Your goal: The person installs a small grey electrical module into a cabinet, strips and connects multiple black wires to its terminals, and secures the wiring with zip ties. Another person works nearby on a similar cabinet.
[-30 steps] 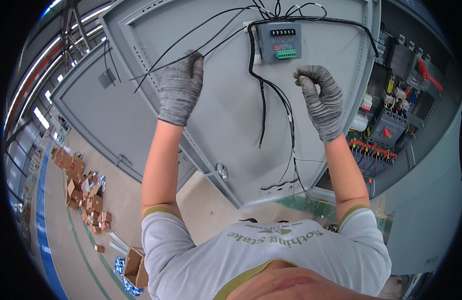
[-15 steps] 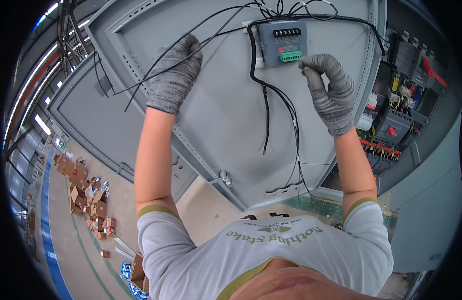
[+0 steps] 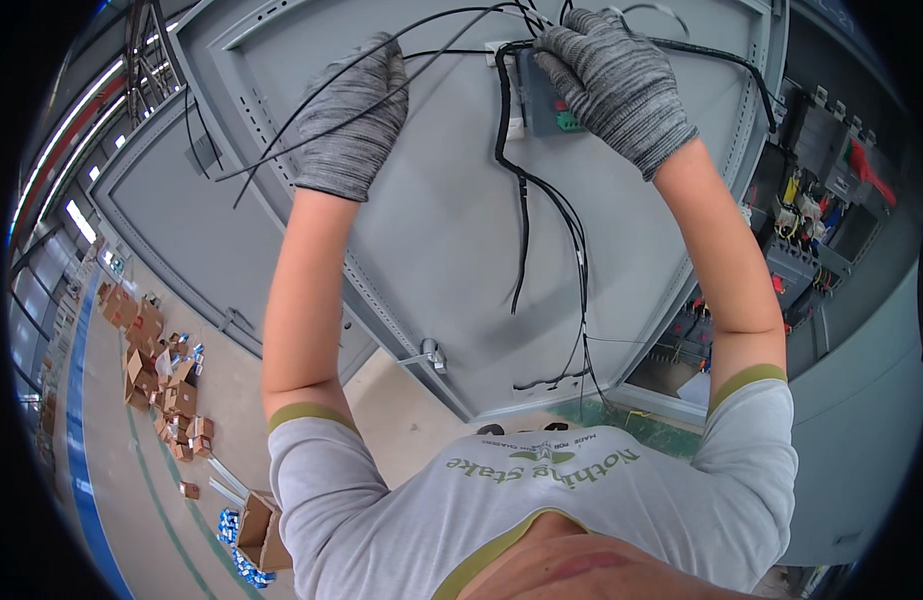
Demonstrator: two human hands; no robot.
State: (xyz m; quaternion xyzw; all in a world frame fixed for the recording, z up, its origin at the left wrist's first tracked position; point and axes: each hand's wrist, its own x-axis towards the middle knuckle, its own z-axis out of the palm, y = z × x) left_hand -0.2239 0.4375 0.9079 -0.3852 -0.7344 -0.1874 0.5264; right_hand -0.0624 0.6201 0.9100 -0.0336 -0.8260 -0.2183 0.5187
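Right hand has moved far and left, onto the wiring by the module

Half a second ago the right hand (image 3: 616, 85) was curled just to the right of the grey module (image 3: 543, 100); now it covers much of that module's front, its fingertips among the wires at the far side. Whether those fingers pinch a wire cannot be told. On the left, the left hand (image 3: 353, 118) has stayed in much the same area, thumb and fingers closed on a thin black wire (image 3: 449, 51) that runs right toward the module. Two loose black wires (image 3: 331, 133) cross over the back of this hand, their free ends pointing left. Both hands wear grey knitted gloves and are well apart.

Behind them is a grey door panel (image 3: 431, 230), which carries the module at its far part. Just left of the module, a black cable bundle (image 3: 502, 110) runs nearer, then splits into thinner strands. To the right sits an open cabinet with breakers (image 3: 791, 258). Cardboard boxes (image 3: 143, 325) lie on the floor (image 3: 131, 480) at left.
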